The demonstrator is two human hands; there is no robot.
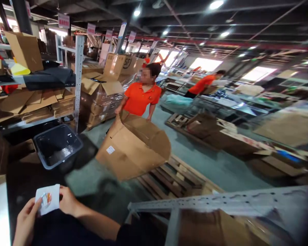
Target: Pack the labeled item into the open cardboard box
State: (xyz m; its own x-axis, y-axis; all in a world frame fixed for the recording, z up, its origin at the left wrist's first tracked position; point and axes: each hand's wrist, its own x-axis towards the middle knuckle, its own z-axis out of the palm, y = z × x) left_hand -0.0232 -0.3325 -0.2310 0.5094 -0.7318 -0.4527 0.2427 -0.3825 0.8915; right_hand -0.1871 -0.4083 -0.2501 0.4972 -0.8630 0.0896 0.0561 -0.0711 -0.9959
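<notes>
Both of my hands hold a small white square disc sleeve [50, 199] low at the left of the head view. A round window in its middle shows something shiny with an orange patch. My left hand [27, 217] pinches the sleeve's left edge, thumb on the front. At the opposite edge, my right hand [66, 201] grips the upper right corner between thumb and fingers. Just beyond my hands, a dark plastic bin [58, 147] stands with a small pale item inside.
A person in an orange shirt [141, 99] holds a big open cardboard box [133, 147] ahead. Wooden pallets [174, 177] lie on the floor behind it. Metal shelving [78, 82] with flattened cartons [38, 102] rises at left; a metal rack beam [220, 201] crosses at lower right.
</notes>
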